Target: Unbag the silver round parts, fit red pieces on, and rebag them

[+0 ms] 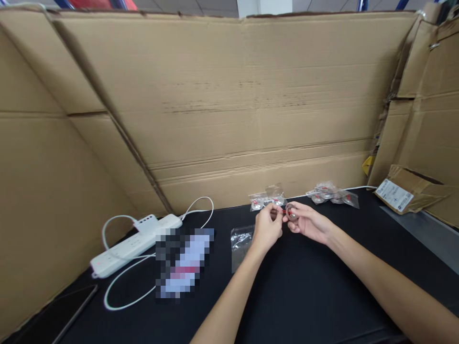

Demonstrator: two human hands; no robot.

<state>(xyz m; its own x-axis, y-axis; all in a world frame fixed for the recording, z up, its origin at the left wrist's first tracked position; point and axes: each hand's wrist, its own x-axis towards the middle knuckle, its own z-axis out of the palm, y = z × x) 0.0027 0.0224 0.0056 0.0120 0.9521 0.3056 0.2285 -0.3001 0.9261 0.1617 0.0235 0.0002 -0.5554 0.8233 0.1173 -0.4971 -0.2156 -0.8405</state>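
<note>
My right hand (309, 222) holds a small round shiny thing (291, 212), brownish with a silvery spot, its fingers curled about the rim. A thin red piece (283, 211) runs from it toward my left hand (267, 228), whose thumb and fingers are pinched together at its end. What exactly the round thing is, I cannot make out. Under and beside my left wrist lies a clear plastic bag (241, 244), flat on the black table. Just beyond both hands rest small clear packets (266, 200) with red and silvery contents.
More such packets (329, 193) lie farther right along the cardboard wall (251, 105). At left are a white power strip (136, 244) with looping cables, a blurred-out item (186, 265) and a dark flat device (57, 315). An open cardboard box (409, 191) stands at right.
</note>
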